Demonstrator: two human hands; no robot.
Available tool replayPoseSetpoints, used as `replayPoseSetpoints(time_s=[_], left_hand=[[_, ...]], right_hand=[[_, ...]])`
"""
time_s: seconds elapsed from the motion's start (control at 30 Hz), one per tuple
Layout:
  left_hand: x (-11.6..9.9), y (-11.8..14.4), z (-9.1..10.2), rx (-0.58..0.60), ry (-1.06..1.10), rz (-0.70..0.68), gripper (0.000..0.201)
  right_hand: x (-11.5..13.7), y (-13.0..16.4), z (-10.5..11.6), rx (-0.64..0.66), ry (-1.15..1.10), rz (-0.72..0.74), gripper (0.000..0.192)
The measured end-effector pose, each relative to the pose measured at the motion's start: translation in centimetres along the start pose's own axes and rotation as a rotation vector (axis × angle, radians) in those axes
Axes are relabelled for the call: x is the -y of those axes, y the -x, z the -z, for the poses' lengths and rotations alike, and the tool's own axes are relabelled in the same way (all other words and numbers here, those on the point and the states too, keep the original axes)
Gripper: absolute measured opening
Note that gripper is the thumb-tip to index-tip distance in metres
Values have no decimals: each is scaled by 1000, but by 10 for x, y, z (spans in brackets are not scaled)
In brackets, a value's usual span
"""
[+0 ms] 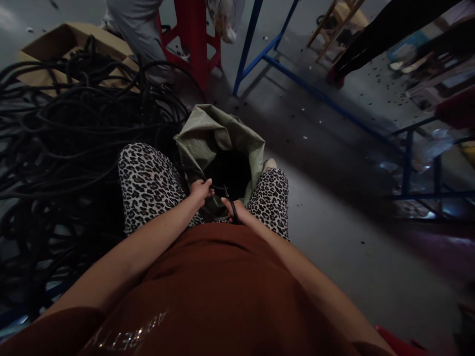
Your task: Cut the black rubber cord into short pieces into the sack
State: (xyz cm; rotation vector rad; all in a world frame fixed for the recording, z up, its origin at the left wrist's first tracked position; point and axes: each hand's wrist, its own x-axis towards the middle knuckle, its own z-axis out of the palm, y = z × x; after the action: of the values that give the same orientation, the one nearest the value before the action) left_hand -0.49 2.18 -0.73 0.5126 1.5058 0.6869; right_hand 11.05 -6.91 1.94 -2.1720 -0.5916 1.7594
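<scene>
I sit with a green woven sack (218,136) open between my knees. My left hand (200,190) grips a black rubber cord (217,188) over the sack's dark mouth. My right hand (233,210) is closed on black scissors (230,200), whose blades point toward the cord by my left hand. The cord leads off to the left toward a large tangled heap of black cord (63,148) on the floor.
A cardboard box (67,47) lies behind the cord heap. Another person's grey trouser leg (139,27) stands by a red stool (195,34). Blue metal frames (260,49) cross the grey floor, which is dotted with small cut bits. Cluttered shelves are at right.
</scene>
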Motion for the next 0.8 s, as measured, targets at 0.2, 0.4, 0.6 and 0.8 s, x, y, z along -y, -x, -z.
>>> replayPoseSetpoints(time_s=[0.2, 0.4, 0.6, 0.8], left_hand=[[0, -2, -1, -22, -15, -6, 22], [-1, -1, -1, 1, 11, -11, 19], [-3, -1, -1, 15, 69, -18, 18], [-6, 3, -1, 0, 73, -8, 15]], right_hand=[[4, 6, 2, -22, 21, 8, 47], [2, 7, 4, -54, -136, -4, 47], [0, 13, 5, 120, -220, -21, 52], [1, 16, 3, 189, -169, -1, 56]])
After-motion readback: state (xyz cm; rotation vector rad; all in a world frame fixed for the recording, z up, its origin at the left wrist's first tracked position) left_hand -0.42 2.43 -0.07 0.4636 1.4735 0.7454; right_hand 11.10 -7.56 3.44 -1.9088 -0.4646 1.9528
